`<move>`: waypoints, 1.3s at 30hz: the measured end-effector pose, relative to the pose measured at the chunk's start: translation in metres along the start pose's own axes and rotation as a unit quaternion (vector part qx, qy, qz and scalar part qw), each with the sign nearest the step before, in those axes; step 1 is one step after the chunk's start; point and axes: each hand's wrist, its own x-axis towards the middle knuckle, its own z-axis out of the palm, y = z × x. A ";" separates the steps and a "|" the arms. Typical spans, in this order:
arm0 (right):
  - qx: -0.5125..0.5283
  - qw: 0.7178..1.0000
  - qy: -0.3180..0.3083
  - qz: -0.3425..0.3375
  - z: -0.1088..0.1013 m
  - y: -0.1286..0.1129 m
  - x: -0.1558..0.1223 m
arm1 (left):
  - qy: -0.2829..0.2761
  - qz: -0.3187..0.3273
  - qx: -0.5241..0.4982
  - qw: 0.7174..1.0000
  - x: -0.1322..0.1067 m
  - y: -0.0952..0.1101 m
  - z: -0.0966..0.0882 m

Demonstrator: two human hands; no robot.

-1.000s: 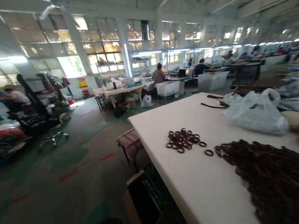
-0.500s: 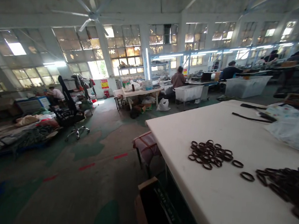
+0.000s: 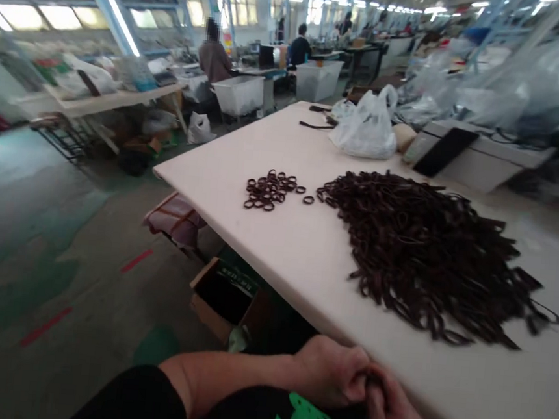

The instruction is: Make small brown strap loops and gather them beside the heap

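Note:
My left hand (image 3: 331, 370) is closed, its fingertips pressed against those of my right hand (image 3: 399, 412), which is closed too. They meet in front of the table's near edge. A bit of something dark shows between the fingertips, mostly hidden by the fingers. Beyond them, on the pale table (image 3: 280, 255), lies a large heap of dark brown strap loops (image 3: 423, 248). To its left is a small cluster of dark brown rings (image 3: 270, 190), round and open. Two single rings (image 3: 308, 199) lie between cluster and heap.
A white plastic bag (image 3: 368, 126) and a white box with a black slab leaning on it (image 3: 446, 151) stand at the table's back. An open cardboard box (image 3: 223, 296) sits below the left edge, near a covered stool (image 3: 175, 220). People work at benches farther off.
The view has swung to the right and down. The whole heap and both my hands now show; earlier only the heap's left part was in frame and no hands.

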 end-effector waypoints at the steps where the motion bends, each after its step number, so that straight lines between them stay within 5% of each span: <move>1: 0.016 1.000 -0.014 0.005 0.000 -0.004 0.002 | 0.020 0.024 0.014 0.999 0.000 0.000 -0.002; 5: 0.014 0.999 0.004 0.037 -0.001 -0.023 0.008 | 0.028 0.069 0.023 0.997 -0.004 -0.003 -0.012; 9: 0.096 0.994 -0.034 0.043 -0.002 -0.036 0.007 | 0.016 0.021 -0.005 1.000 -0.005 -0.008 -0.021; 14: 0.331 0.924 -0.128 0.139 -0.003 -0.041 0.003 | 0.020 -0.090 -0.072 0.993 -0.003 -0.016 -0.031; 17: 0.398 0.895 -0.113 0.166 -0.003 -0.041 0.004 | 0.011 -0.104 -0.111 0.988 -0.002 -0.016 -0.034; 22: 0.390 0.906 -0.085 0.144 -0.005 -0.037 0.005 | -0.019 -0.114 -0.165 0.980 -0.005 -0.012 -0.034; 29: 0.289 0.952 -0.096 0.029 -0.013 -0.034 0.003 | 0.016 -0.136 -0.267 0.954 -0.005 -0.016 -0.044; 32: 0.260 0.965 -0.042 0.015 -0.021 -0.030 0.000 | 0.108 -0.151 -0.248 0.951 0.010 -0.037 -0.070; 36: 0.200 0.980 0.021 0.000 -0.034 -0.014 -0.006 | 0.253 -0.174 -0.104 0.946 0.045 -0.084 -0.132; 39: 0.158 0.986 0.044 -0.009 -0.040 -0.002 -0.013 | 0.287 -0.203 0.029 0.936 0.072 -0.118 -0.176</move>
